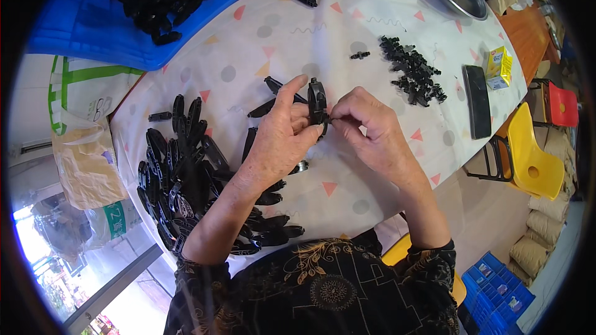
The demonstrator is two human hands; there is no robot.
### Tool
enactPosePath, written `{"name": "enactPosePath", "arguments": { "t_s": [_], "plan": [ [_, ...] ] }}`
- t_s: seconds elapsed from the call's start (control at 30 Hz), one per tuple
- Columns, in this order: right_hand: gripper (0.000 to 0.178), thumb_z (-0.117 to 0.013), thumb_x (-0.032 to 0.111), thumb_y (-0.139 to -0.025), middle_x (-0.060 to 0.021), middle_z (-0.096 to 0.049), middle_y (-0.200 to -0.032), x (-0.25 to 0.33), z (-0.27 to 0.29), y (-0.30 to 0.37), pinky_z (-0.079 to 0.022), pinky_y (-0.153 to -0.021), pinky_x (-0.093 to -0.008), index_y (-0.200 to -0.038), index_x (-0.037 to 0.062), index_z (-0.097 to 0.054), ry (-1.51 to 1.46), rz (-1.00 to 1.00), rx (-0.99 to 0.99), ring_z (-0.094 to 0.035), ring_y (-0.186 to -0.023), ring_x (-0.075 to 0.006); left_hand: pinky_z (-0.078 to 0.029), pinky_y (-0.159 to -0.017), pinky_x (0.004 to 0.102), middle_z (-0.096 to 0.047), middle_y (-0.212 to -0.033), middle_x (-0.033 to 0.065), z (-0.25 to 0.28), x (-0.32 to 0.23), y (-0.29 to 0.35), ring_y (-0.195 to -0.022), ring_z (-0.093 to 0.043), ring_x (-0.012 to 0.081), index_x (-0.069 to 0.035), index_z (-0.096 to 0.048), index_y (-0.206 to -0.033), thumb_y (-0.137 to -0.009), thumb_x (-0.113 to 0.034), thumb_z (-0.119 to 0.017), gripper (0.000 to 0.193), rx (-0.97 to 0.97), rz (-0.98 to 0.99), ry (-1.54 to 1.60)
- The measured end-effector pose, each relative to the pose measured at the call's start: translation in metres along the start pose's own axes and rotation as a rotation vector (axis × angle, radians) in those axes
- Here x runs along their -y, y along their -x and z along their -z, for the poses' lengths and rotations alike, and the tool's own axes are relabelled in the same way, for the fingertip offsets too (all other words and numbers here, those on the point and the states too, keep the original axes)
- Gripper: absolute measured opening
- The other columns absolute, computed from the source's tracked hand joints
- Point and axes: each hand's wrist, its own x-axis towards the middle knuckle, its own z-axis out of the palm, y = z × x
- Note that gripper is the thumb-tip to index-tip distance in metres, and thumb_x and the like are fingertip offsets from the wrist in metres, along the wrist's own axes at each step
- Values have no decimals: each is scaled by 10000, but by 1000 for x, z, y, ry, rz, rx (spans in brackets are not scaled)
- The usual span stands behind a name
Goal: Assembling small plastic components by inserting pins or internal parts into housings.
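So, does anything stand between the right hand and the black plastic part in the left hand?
Nothing visible does. The right hand's fingertips are right by the lower end of the black plastic part in the left hand. A dark bit shows at those fingertips, too small to identify.

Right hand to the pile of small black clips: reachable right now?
Likely yes: the pile lies just beyond the right hand, with nothing visible between. However, its fingers are busy at the black part in the left hand.
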Motion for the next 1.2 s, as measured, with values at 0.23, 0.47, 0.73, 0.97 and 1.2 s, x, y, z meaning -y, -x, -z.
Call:
{"name": "enactPosePath", "arguments": {
  "t_s": [0.23,0.47,0.73,0.97,1.2],
  "plan": [
    [112,-586,-37,-742,-111,-537,-905,24,15,-6,-514,-685,-331,-852,-16,-578,618,263,285,-605,-794,-276,-513,-779,379,-635,-976,226,0,2,1,-891,-653,305,-34,-251,-1394,-820,21,-574,661,85,-83,-325],
    [114,-590,-11,-676,-108,-543,-989,21,10,-16,-536,-671,-332,-785,-5,-556,836,479,357,-623,-839,-258,-478,-776,490,-627,-937,264,-2,0,0,-910,-597,444,-34,-280,-1376,-801,-37,-590,653,140,-135,-573],
    [300,-661,22,-798,-69,-577,-987,11,10,-17,-498,-700,-261,-1078,-22,-562,323,9,68,-604,-852,-156,-513,-783,350,-638,-1021,193,0,10,-6,-887,-660,262,-22,-288,-1382,-820,-21,-627,656,102,-56,-153],
    [470,-681,85,-848,-52,-623,-1093,-19,-11,-12,-467,-894,-275,-1274,5,-499,-673,-341,-27,-581,-1016,-131,-495,-746,266,-614,-1048,126,-3,7,-14,-872,-602,132,-56,-235,-1427,-821,81,-582,711,110,7,113],
    [355,-658,52,-858,-60,-639,-1047,-21,-19,-12,-481,-865,-264,-1190,0,-544,-677,-328,-89,-598,-961,-121,-491,-727,251,-628,-955,97,-1,9,-22,-831,-595,105,-89,-233,-1409,-809,108,-544,704,151,9,89]
  ]
}}
